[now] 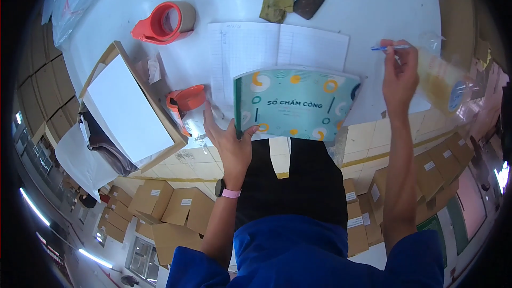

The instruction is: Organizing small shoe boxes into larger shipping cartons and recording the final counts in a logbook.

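A teal booklet (296, 104) with yellow and white circles on its cover is tilted up at the table's near edge. My left hand (230, 146) grips its lower left corner, thumb on the cover and some fingers hidden behind it. Off to the right, my right hand (401, 77) is raised with a thin blue-and-white pen (384, 48) pinched in its fingers. Behind the booklet an open ruled notebook (245, 45) lies flat, its lower part covered. An orange tape dispenser (186, 98) stands just left of my left hand.
A red tape dispenser (165, 23) with a tape roll sits farther back. On the left is a cardboard box (120, 50) holding white sheets. An olive cloth (276, 4) and a dark flat piece (309, 2) lie at the back. Clear plastic packaging (445, 82) rests at the right edge.
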A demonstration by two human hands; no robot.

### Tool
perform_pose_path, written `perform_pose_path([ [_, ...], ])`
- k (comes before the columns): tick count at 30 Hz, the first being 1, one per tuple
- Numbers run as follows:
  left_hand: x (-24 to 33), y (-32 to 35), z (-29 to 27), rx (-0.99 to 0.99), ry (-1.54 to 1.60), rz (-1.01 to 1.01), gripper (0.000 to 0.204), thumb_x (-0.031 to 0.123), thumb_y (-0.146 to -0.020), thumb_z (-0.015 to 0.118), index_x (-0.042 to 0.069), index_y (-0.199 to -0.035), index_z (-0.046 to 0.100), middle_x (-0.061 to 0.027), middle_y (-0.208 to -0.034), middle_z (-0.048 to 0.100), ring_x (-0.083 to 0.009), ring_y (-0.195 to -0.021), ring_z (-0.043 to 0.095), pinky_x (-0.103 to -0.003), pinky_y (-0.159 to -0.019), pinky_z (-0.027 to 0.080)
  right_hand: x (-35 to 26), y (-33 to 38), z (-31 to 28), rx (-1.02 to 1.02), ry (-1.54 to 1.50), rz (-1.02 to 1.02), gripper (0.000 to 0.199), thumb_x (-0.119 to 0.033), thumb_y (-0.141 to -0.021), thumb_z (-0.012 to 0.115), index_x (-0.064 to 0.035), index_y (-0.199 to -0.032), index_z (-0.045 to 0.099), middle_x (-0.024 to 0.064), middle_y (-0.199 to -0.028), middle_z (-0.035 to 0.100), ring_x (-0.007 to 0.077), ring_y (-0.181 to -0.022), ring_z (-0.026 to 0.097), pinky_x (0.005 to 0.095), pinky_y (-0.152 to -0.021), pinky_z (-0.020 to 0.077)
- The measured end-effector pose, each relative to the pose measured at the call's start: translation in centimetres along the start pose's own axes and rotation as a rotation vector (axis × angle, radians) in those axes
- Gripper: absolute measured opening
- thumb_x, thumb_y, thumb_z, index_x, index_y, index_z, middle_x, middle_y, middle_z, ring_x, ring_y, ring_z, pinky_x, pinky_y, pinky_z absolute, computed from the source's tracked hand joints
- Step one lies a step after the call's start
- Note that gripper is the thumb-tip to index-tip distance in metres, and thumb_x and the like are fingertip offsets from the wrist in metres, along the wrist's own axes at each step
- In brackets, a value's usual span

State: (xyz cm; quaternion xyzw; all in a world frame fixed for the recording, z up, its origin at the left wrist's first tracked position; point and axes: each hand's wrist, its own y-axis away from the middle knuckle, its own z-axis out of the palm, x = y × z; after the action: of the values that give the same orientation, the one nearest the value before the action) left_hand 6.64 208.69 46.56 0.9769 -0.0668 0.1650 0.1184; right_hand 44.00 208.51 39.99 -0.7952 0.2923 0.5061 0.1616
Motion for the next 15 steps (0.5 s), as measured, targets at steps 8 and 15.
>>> perform_pose_path([
  [8, 0.9, 0.0, -0.3, -0.116, -0.003, 0.07, 0.039, 0.019, -0.074, 0.089, 0.008, -0.109, 0.075, -0.0346, -0.162, 0.021, -0.0532, -0.149, 0.024, -0.064, -0.116, 0.028, -7.0, 0.7, 0.4, -0.191, -0.625, 0.366, 0.054, -0.005, -0.104, 0.056, -0.0044, -0.154, 0.035, 0.0205, -0.129, 0.066, 0.021, -0.105, 0.069, 0.0358, -0.096, 0.0575],
  [15, 3.9, 1.2, 0.0, -0.169, 0.16, 0.064, 0.036, 0.021, -0.077, 0.089, 0.01, -0.108, 0.075, -0.0352, -0.162, 0.02, -0.0513, -0.146, 0.029, -0.056, -0.115, 0.033, -10.6, 2.7, 6.9, -0.433, -0.78, 0.424, 0.026, -0.015, -0.108, 0.052, -0.006, -0.132, 0.053, 0.0142, -0.12, 0.068, 0.0124, -0.092, 0.065, 0.0278, -0.085, 0.0537],
])
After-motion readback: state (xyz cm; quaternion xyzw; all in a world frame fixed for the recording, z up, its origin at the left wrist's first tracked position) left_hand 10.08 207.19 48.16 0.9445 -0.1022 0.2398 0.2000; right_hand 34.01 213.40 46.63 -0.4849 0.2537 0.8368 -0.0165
